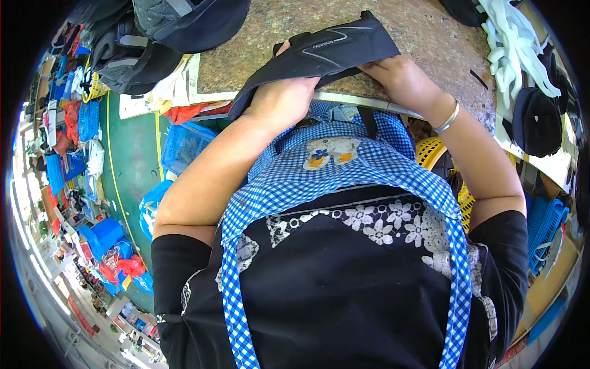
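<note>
A black shoe upper (326,52) with thin grey line trim is held over the front edge of the speckled tabletop (246,58). My left hand (286,97) is closed around its left part from below; a fingertip shows above the upper's top edge, and the other fingers are mostly hidden behind the material. At the right end, my right hand (399,77) pinches the upper's lower edge, its fingers curled in. The upper lies tilted between both hands, its right end higher.
Several black and grey shoe uppers (129,61) are heaped at the far left. Pale green strips (516,55) hang at the far right, above black pieces (538,123). A blue crate (184,147) and a yellow basket (430,152) stand below the table edge.
</note>
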`<state>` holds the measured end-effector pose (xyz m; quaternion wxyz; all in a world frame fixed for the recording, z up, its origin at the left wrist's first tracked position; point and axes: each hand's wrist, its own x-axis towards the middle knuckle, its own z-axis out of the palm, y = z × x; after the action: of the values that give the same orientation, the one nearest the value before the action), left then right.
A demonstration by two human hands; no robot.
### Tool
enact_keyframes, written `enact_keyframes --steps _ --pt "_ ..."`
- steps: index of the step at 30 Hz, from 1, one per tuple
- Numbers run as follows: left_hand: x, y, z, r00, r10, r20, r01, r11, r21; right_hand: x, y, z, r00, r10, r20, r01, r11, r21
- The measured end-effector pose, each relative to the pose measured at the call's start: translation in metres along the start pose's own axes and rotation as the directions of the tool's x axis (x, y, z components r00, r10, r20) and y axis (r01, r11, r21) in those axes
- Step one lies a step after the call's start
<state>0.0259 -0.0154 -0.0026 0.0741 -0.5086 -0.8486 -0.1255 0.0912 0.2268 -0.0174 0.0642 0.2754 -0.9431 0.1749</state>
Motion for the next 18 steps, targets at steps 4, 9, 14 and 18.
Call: enact_keyframes --steps 4,9,14,18 --pt "0.001 0.001 -0.001 1.0 0.01 0.022 -0.009 0.998 -0.059 -0.011 -0.006 -0.014 0.982 -0.159 -0.107 0.16 0.987 0.008" --pt "-0.005 0.001 0.002 0.996 0.081 -0.025 -0.078 0.991 0.105 0.02 -0.045 -0.004 0.986 0.095 -0.135 -0.078 0.989 0.122" --pt "-0.031 -0.014 -0.006 0.99 -0.052 -0.129 0.034 0.989 -0.143 0.026 -0.046 0.008 0.998 -0.024 -0.062 0.018 0.995 -0.096" --pt "-0.027 -0.016 -0.006 0.97 -0.043 -0.241 0.032 0.998 -0.05 0.063 -0.074 0.004 0.973 0.231 0.022 -0.232 0.972 0.049"
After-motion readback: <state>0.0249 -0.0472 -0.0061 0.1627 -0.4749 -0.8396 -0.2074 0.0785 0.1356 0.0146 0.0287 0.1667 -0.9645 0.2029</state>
